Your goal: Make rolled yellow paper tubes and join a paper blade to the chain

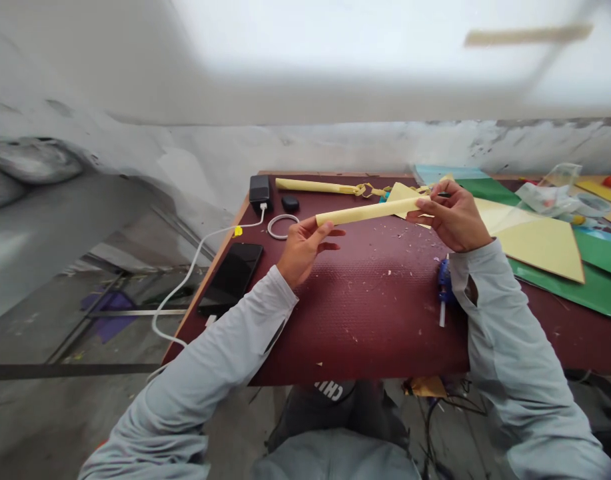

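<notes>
A pale yellow paper roll [368,212], long and thin, is stretched level above the table between my two hands. My left hand [308,247] pinches its left end between thumb and fingers. At the other end, my right hand [452,213] grips it with the fingertips. Behind it on the table lies a second yellow paper roll [312,186], with a chain of small yellow paper links [368,191] at its right end. A blue glue gun [444,280] rests beside my right sleeve, its clear stick pointing towards me.
On the maroon table [355,313], a black phone [232,277], a charger [260,191] with a white cable [200,250] and a small black case [290,203] lie at left. Yellow sheets [540,243], green sheets [600,300] and a plastic bag [548,200] are at right. Paper scraps dot the surface.
</notes>
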The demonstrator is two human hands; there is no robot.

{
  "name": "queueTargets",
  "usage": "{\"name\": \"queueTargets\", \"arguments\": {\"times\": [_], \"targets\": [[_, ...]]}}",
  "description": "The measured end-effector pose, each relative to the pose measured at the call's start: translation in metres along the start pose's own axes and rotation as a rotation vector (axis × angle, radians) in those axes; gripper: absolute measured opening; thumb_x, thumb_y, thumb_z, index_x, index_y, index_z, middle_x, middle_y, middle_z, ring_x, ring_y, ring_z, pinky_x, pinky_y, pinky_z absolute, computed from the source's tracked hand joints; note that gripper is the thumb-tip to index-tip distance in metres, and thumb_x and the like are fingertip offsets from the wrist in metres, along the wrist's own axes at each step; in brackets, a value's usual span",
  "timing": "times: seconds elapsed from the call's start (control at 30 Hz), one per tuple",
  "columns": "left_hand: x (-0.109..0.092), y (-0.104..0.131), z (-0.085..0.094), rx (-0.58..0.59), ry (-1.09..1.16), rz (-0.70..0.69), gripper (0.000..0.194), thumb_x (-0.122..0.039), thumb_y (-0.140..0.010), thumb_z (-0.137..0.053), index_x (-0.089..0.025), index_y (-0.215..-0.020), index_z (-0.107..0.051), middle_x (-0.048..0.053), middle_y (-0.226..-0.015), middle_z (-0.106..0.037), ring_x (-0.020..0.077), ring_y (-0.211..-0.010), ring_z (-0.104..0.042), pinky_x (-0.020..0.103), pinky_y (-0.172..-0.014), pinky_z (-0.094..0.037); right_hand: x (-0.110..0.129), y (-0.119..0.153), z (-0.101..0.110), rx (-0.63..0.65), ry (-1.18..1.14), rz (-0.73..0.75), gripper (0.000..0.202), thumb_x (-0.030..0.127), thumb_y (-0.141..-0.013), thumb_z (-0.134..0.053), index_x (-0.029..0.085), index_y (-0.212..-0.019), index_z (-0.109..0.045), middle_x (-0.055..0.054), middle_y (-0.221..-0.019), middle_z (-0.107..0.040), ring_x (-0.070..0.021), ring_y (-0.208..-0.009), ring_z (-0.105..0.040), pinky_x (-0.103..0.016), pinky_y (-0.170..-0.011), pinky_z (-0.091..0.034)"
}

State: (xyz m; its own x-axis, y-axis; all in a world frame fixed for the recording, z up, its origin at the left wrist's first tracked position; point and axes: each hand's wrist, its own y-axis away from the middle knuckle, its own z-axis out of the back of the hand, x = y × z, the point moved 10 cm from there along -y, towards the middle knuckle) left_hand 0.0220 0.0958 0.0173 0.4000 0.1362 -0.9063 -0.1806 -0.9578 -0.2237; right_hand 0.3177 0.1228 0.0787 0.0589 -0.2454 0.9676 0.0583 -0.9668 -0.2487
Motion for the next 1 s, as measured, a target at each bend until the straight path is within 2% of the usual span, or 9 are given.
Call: {"name": "queueTargets", "arguments": {"times": [0.07,0.23,0.3,0.43,0.5,0.67,0.87,1.0], "targets": [[-0.001,0.000,0.000,-0.001,0.001,-0.006,0.031,-0.040,-0.089,-0.080,-0.018,-0.110,-0.075,0.008,-0.113,-0.073,0.0227,-0.101,-0.076,0.028,-0.068,-0.062,-0.001,0.000,0.003,-0.036,-0.045,-0.011,0.038,0.030,-0.073,-0.094,0.024,-0.085,-0.058,0.002,-0.082,-0.071,-0.0160,-0.077,-0.076,-0.039,-0.083,-0.070],[-0.003,0.004,-0.008,0.028,0.005,0.005,0.035,-0.040,-0.087,-0.082,-0.017,-0.113,-0.074,0.010,-0.116,-0.074,0.0234,-0.103,-0.076,0.028,-0.068,-0.063,-0.005,0.004,-0.001,-0.027,-0.100,-0.061,0.028,0.032,-0.077,-0.092,0.022,-0.089,-0.068,0.001,-0.085,-0.073,-0.0137,-0.078,-0.076,-0.034,-0.082,-0.070],[-0.002,0.006,-0.013,0.064,0.010,0.018,0.036,-0.040,-0.086,-0.083,-0.016,-0.111,-0.075,0.010,-0.114,-0.074,0.0249,-0.105,-0.076,0.029,-0.068,-0.064,-0.005,0.008,-0.010,0.028,-0.092,-0.089,0.025,0.034,-0.079,-0.090,0.020,-0.088,-0.072,-0.001,-0.083,-0.074,-0.0138,-0.075,-0.075,-0.033,-0.076,-0.070],[0.003,0.010,-0.020,0.143,-0.023,0.052,0.035,-0.040,-0.087,-0.083,-0.014,-0.109,-0.077,0.010,-0.106,-0.075,0.0266,-0.105,-0.076,0.030,-0.069,-0.065,-0.008,0.018,-0.035,0.219,-0.036,-0.146,0.025,0.037,-0.085,-0.086,0.015,-0.093,-0.079,-0.004,-0.074,-0.073,-0.0145,-0.064,-0.072,-0.030,-0.063,-0.069],[0.004,0.010,-0.020,0.150,-0.041,0.048,0.034,-0.040,-0.087,-0.083,-0.015,-0.109,-0.077,0.009,-0.104,-0.075,0.0265,-0.104,-0.076,0.030,-0.069,-0.065,-0.007,0.021,-0.042,0.273,-0.013,-0.135,0.025,0.038,-0.086,-0.084,0.014,-0.093,-0.079,-0.006,-0.078,-0.076,-0.0145,-0.063,-0.071,-0.030,-0.061,-0.068],[0.002,0.011,-0.021,0.177,-0.056,0.072,0.034,-0.040,-0.086,-0.084,-0.015,-0.107,-0.077,0.010,-0.103,-0.076,0.0280,-0.105,-0.076,0.031,-0.070,-0.065,-0.003,0.026,-0.046,0.355,0.045,-0.097,0.027,0.042,-0.089,-0.080,0.015,-0.088,-0.079,-0.012,-0.095,-0.081,-0.0141,-0.060,-0.070,-0.029,-0.055,-0.065],[-0.002,0.010,-0.021,0.257,-0.053,0.110,0.033,-0.040,-0.087,-0.083,-0.016,-0.108,-0.077,0.010,-0.104,-0.077,0.0301,-0.109,-0.076,0.034,-0.075,-0.065,0.000,0.036,-0.056,0.482,0.136,-0.103,0.032,0.045,-0.091,-0.078,0.013,-0.091,-0.080,-0.012,-0.091,-0.081,-0.0114,-0.053,-0.064,-0.028,-0.054,-0.063],[-0.002,0.007,-0.017,0.272,-0.054,0.110,0.029,-0.040,-0.089,-0.081,-0.017,-0.105,-0.077,0.010,-0.105,-0.077,0.0299,-0.110,-0.075,0.035,-0.077,-0.065,0.002,0.037,-0.059,0.509,0.159,-0.070,0.037,0.047,-0.093,-0.075,0.012,-0.082,-0.078,-0.010,-0.081,-0.077,-0.0090,-0.050,-0.055,-0.026,-0.052,-0.060]]}}
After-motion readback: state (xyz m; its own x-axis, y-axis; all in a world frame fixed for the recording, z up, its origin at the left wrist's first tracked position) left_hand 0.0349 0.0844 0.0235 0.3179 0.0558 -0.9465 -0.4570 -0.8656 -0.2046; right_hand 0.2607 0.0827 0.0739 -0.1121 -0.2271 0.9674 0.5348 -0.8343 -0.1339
